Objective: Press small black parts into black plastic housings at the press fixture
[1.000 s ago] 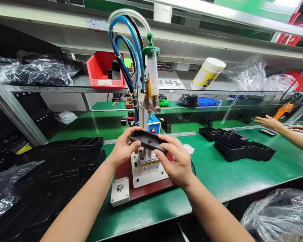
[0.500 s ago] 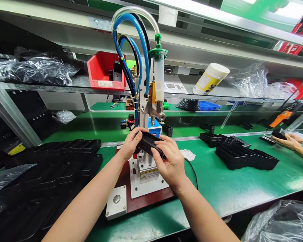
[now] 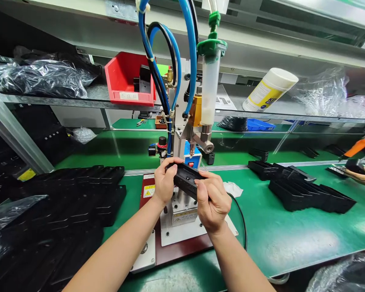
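Note:
My left hand (image 3: 164,182) and my right hand (image 3: 212,199) both grip a black plastic part (image 3: 185,179), one at each end. The part sits just under the metal nozzle (image 3: 192,151) of a glue dispenser, above its grey fixture block (image 3: 182,201). A clear syringe barrel (image 3: 208,87) with a green cap stands over the nozzle, fed by blue and black hoses (image 3: 167,61). The dispenser stands on a white plate (image 3: 185,232) on a dark red base.
Stacked black trays (image 3: 63,207) fill the left of the green bench (image 3: 276,235); more black trays (image 3: 304,188) lie to the right. Another person's hand (image 3: 363,175) works at the far right. A red bin (image 3: 129,81) and a white canister (image 3: 270,89) sit on the shelf.
Both hands have carried the black part forward and down, closer under the nozzle and onto the fixture. The view has moved nearer to the dispenser.

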Demonstrator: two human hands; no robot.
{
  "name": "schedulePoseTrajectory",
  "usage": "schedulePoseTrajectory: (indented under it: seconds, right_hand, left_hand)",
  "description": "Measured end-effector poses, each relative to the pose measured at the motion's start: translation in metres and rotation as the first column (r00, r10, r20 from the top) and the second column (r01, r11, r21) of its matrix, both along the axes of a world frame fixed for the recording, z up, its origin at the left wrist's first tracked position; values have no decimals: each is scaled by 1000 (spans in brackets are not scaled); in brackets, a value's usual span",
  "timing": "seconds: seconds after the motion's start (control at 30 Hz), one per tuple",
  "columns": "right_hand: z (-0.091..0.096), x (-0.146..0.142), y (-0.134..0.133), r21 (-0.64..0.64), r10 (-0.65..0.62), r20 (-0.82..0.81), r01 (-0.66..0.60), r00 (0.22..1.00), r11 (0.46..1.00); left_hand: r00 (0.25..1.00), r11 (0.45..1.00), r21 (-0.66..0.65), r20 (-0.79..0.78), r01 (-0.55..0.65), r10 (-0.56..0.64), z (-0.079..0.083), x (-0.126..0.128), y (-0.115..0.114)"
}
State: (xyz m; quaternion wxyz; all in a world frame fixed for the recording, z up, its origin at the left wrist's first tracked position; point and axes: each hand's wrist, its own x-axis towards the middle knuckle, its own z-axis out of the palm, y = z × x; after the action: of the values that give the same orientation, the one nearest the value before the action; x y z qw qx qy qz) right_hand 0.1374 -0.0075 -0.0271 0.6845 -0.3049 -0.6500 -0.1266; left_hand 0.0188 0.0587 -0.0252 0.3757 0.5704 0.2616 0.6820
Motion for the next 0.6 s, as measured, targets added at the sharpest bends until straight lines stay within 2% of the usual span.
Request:
schedulePoseTrajectory:
  seconds: [0.1,0.27,0.37,0.6]
  right_hand:
    - [-2,-2,1,18,-3,-1,3,1000,1000]
    - [2,-2,4,17,-5,-11,6,1000,1000]
    - [3,-1,5,-8,6,-18,-6,1000,1000]
    - [4,-1,0,-9,-33,55,34,998,999]
  left_hand:
    - [1000,1000,13,9,-5,5,0,0,0]
    - [996,997,-82,-86,4,-11,4,-2,3]
    - [995,996,-86,-100,19,-28,6,-3,3]
    - [989,979,-158,-59,128,-139,1,-4,6]
